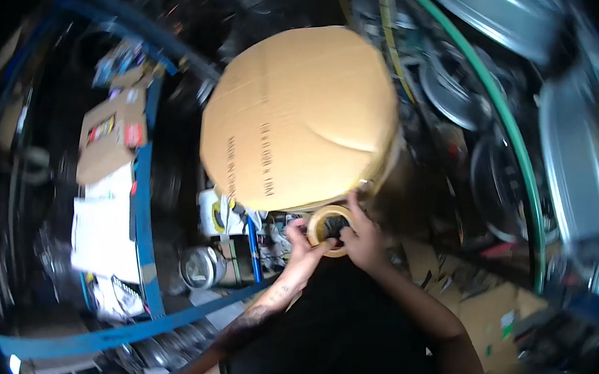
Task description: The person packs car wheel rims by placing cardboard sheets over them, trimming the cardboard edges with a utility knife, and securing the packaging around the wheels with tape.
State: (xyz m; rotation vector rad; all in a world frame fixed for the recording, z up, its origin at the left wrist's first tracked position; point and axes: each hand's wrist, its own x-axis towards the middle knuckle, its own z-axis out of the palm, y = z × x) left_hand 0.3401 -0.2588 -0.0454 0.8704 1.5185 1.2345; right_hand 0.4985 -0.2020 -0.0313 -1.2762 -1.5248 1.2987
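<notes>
A roll of tape (315, 226) is held between both hands, just below a large round cardboard piece (299, 115) with printed letters. My left hand (305, 242) has its fingers closed on the roll's lower left side. My right hand (362, 235) grips the roll's right side, its index finger stretched up toward the cardboard's lower right edge. The dark centre of the roll shows between the hands. Whether a strip of tape runs from the roll to the cardboard is too blurred to tell.
A blue metal shelf frame (147, 194) with papers and torn cardboard stands at the left. A metal can (202, 267) is left of my left forearm. At the right, a green curved bar (508, 120) passes metal wheel-like parts. Cardboard pieces (489, 317) lie at the lower right.
</notes>
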